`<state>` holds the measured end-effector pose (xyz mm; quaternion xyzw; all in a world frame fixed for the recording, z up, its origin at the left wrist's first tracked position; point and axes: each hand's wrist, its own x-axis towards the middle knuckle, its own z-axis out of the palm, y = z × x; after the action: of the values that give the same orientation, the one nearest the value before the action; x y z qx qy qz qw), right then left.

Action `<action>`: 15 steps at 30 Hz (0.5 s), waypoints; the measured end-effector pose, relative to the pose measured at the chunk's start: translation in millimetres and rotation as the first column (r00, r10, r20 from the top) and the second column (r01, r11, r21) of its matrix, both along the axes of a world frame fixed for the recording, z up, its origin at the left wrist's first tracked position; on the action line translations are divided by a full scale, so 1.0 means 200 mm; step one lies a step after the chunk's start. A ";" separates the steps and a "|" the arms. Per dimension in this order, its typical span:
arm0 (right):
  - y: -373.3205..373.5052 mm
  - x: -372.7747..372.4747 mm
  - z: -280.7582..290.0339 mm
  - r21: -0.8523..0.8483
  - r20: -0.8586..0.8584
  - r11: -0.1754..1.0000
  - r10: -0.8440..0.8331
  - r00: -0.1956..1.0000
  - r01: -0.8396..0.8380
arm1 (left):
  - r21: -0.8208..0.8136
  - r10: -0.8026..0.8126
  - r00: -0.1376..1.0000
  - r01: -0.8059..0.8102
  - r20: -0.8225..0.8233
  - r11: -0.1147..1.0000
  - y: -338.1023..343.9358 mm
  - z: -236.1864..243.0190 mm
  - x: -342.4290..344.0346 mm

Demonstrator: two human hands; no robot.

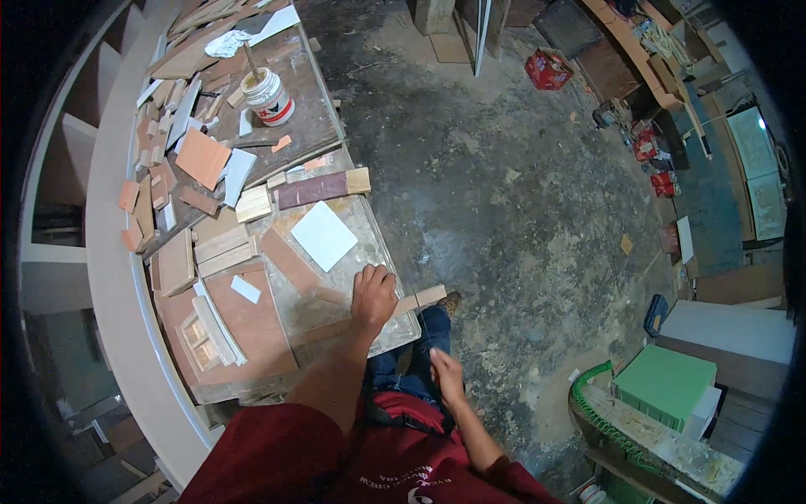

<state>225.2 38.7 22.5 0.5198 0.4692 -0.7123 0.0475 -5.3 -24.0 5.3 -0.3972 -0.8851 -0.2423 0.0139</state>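
Observation:
My left hand (374,296) presses down on a long thin wooden strip (426,296) at the near edge of a dusty workbench (369,223), fingers bent over it. The strip's end sticks out past the bench edge to the right. My right hand (446,375) hangs lower, in front of my jeans and below the strip's free end, fingers close together. Whether it holds anything is unclear. A white square tile (324,235) lies on the bench just beyond my left hand, beside a brown wood strip (289,261).
The bench carries several wood offcuts, an orange board (201,157), a dark plank (312,190) and a white tub with a stick in it (267,95). A curved white frame (109,277) borders it on the left. Right: rough concrete floor (504,185), a green box (664,384), a red box (547,69).

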 end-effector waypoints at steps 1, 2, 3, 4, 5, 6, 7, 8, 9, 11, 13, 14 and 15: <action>0.01 0.00 -0.03 -0.003 -0.001 1.000 0.003 1.000 -0.003 | 0.013 -0.010 1.000 0.010 0.003 1.000 0.01 0.00 0.00; 0.03 -0.02 -0.03 -0.005 -0.020 1.000 -0.025 0.999 0.025 | 0.028 -0.032 0.999 0.032 0.014 0.999 0.02 0.00 0.00; 0.03 -0.02 -0.03 -0.008 -0.039 0.999 -0.053 0.998 0.053 | 0.028 -0.040 0.999 0.040 0.020 0.999 0.03 0.01 0.00; 0.01 -0.01 -0.11 0.017 -0.138 0.999 -0.037 0.990 0.040 | 0.044 -0.078 0.997 0.077 0.028 0.996 0.04 0.01 0.00; 0.01 0.00 -0.12 0.012 -0.136 0.999 -0.037 0.990 0.039 | 0.057 -0.108 0.994 0.106 0.031 0.993 0.04 0.01 0.00; 0.01 0.00 -0.13 -0.031 -0.162 0.999 -0.049 0.986 0.045 | 0.053 -0.108 0.994 0.106 0.033 0.993 0.04 0.01 -0.01; 0.03 0.01 -0.14 -0.073 -0.188 0.996 -0.062 0.980 0.050 | 0.087 -0.160 0.987 0.159 0.012 0.983 0.04 0.01 -0.02; 0.04 0.00 -0.12 -0.074 -0.159 0.994 -0.089 0.983 0.078 | 0.115 -0.209 0.978 0.209 -0.011 0.971 0.02 0.01 -0.02; 0.05 -0.01 -0.10 -0.081 -0.158 0.994 -0.089 0.984 0.077 | 0.109 -0.208 0.978 0.207 -0.009 0.972 0.01 0.01 -0.02; 0.09 -0.02 -0.07 -0.009 -0.144 1.000 0.020 0.989 -0.022 | 0.230 -0.229 0.973 0.220 0.011 0.948 0.01 0.00 -0.02; 0.09 0.00 -0.07 0.014 -0.174 0.999 0.049 0.983 -0.047 | 0.230 -0.274 0.962 0.262 0.020 0.937 0.00 -0.01 0.00; 0.07 -0.01 -0.06 -0.016 -0.160 0.999 0.024 0.987 -0.027 | 0.228 -0.318 0.947 0.302 0.036 0.926 0.00 0.00 0.01; 0.07 -0.02 -0.05 -0.047 -0.145 0.999 0.001 0.989 -0.008 | 0.223 -0.317 0.948 0.302 0.033 0.927 -0.01 0.00 0.01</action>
<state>221.8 52.0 12.6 0.4644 0.4556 -0.7590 0.0273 -3.2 -25.1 6.0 -0.5193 -0.7798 -0.3493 -0.0120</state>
